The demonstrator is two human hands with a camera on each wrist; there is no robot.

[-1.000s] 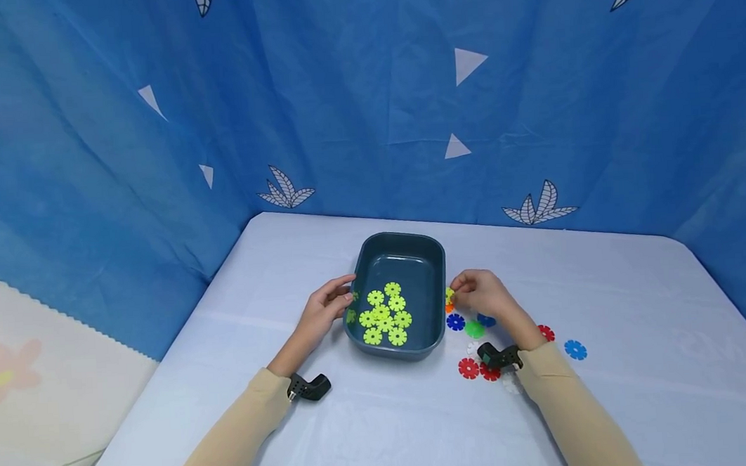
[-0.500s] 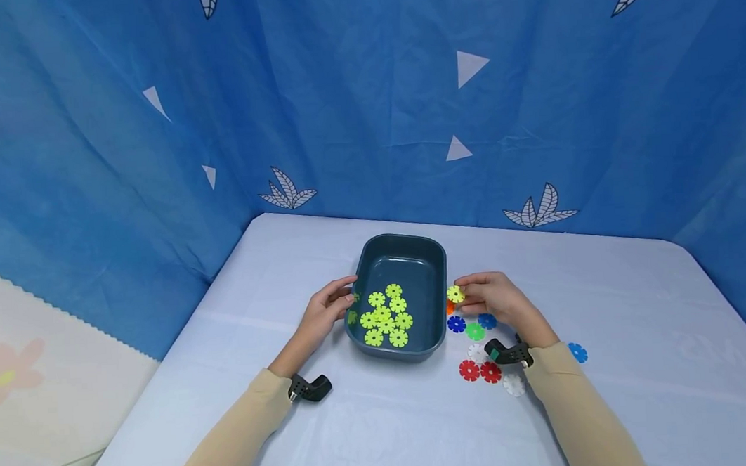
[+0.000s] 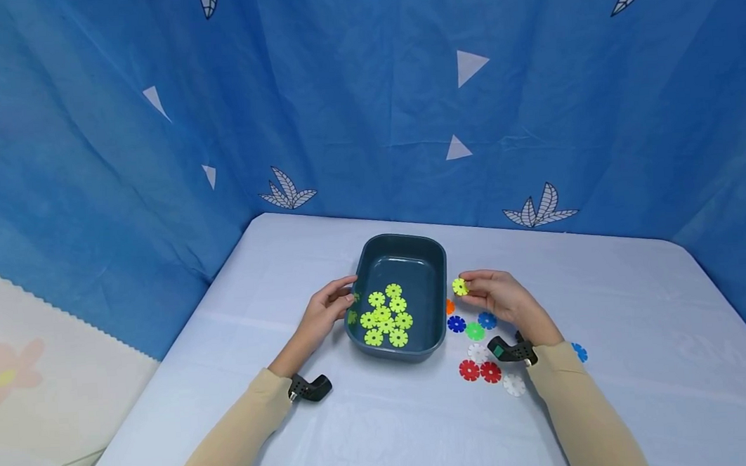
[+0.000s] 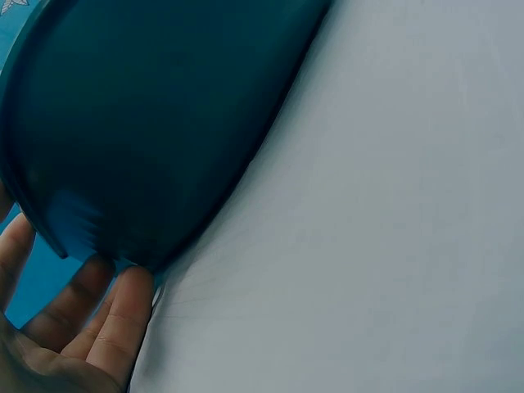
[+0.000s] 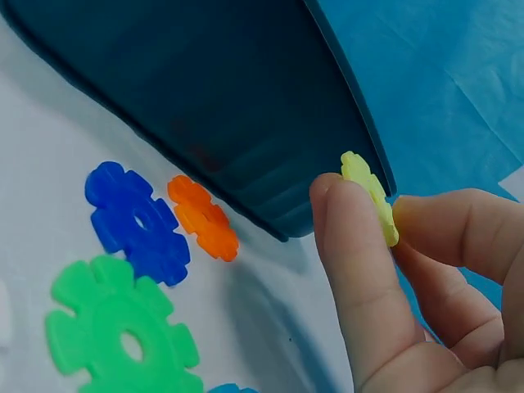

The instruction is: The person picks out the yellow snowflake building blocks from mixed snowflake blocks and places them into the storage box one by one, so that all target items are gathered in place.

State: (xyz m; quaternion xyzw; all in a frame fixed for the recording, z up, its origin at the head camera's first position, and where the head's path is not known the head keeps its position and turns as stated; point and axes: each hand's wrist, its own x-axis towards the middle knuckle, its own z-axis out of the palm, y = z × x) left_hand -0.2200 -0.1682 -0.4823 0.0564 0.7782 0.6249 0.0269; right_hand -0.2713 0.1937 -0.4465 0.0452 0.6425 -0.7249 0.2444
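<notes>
A dark blue-green plastic basin (image 3: 418, 273) stands on the table with several yellow snowflake discs (image 3: 385, 324) lying in its near half. My left hand (image 3: 322, 314) rests at the basin's left side; in the left wrist view its fingertips (image 4: 131, 286) touch the outer wall. Just right of the basin, my right hand (image 3: 499, 295) pinches one yellow snowflake disc (image 3: 459, 287) between thumb and finger, raised off the table. In the right wrist view that disc (image 5: 368, 196) is seen nearly edge-on, close to the basin's outer wall.
Right of the basin lie loose discs: orange (image 3: 450, 306), dark blue (image 3: 456, 324), green (image 3: 475, 331), lighter blue (image 3: 487, 320), red (image 3: 469, 370) and white (image 3: 514, 385). Another blue disc (image 3: 580, 352) is partly hidden by the right sleeve. A blue curtain (image 3: 367, 121) hangs behind the table.
The right hand has picked up the yellow disc from beside the orange one and raised it slightly, moving a little right. The left hand and basin have stayed put.
</notes>
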